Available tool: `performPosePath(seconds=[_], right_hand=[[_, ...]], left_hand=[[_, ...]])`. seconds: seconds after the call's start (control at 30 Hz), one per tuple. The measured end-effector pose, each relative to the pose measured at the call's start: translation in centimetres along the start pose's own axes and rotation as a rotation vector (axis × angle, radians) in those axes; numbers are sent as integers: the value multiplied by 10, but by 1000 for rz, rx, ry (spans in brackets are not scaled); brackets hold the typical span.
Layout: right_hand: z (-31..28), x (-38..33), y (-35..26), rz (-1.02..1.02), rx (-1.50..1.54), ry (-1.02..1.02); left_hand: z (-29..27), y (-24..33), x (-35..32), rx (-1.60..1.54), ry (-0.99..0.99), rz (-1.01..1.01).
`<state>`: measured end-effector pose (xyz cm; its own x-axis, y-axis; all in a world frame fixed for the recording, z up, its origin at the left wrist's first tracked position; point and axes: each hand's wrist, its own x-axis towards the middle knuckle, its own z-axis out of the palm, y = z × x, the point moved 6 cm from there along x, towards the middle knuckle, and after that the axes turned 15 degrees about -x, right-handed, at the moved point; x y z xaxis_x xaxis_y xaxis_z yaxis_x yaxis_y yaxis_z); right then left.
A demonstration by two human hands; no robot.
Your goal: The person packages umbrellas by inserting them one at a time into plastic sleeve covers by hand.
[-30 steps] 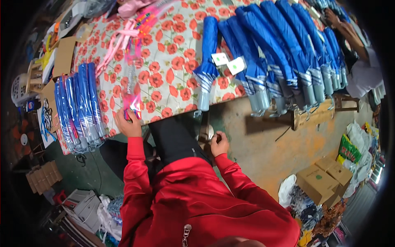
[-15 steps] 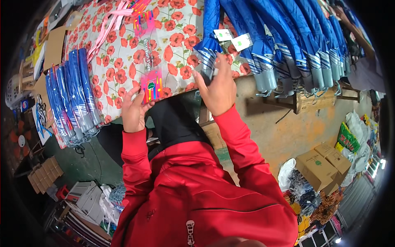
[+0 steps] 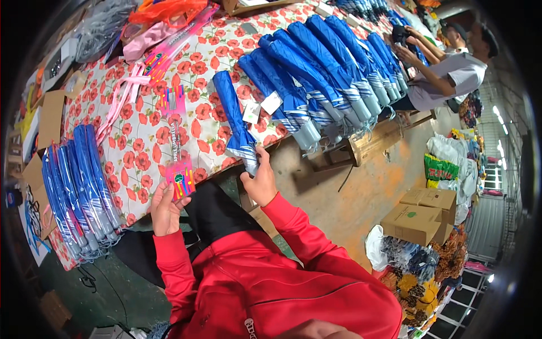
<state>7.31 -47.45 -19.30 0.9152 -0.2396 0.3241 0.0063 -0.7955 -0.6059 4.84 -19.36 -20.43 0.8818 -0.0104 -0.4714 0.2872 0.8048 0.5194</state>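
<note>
So, left hand (image 3: 165, 210) pinching clear pink-printed sleeve (image 3: 176, 148) at bottom end, flimsy, slippery. Right hand (image 3: 261, 182) grasping folded blue umbrella (image 3: 234, 121) tip at bench (image 3: 141, 158) edge; light, soft fabric, grip firm shaft.

- Light is even and fairly bright over the floral tablecloth (image 3: 141, 141) ahead of both hands, colours saturated.
- Bright white glare shows at windows (image 3: 497, 175) far right of the right hand (image 3: 258, 183).
- Dim, shadowed floor lies left of and below the left hand (image 3: 165, 210).
- Strong fisheye bending curves the table edge; a black vignette rings the frame.
- Detail softens toward the rim; the centre near the hands is reasonably sharp.
</note>
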Motion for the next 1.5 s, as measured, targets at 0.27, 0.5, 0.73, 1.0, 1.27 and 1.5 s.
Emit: performPosePath(seconds=[0.27, 0.5, 0.73, 1.0, 1.27, 1.5], right_hand=[[19, -33, -14, 710, 670, -524], [2, -47, -44, 507, 537, -478], [-57, -44, -91, 23, 163, -416], [-93, -61, -77, -637, 175, -149], [-76, -63, -83, -688, 171, -262], [-61, -64, -91, -726, 186, -376]], left_hand=[[0, 0, -43, 4, -108, 9], [9, 76, -76, 118, -170, 328], [-15, 173, -116, -24, -406, 828], [62, 209, -117, 18, -123, 1036], [45, 198, -112, 186, 75, 1130], [43, 194, -119, 108, 112, 1068]])
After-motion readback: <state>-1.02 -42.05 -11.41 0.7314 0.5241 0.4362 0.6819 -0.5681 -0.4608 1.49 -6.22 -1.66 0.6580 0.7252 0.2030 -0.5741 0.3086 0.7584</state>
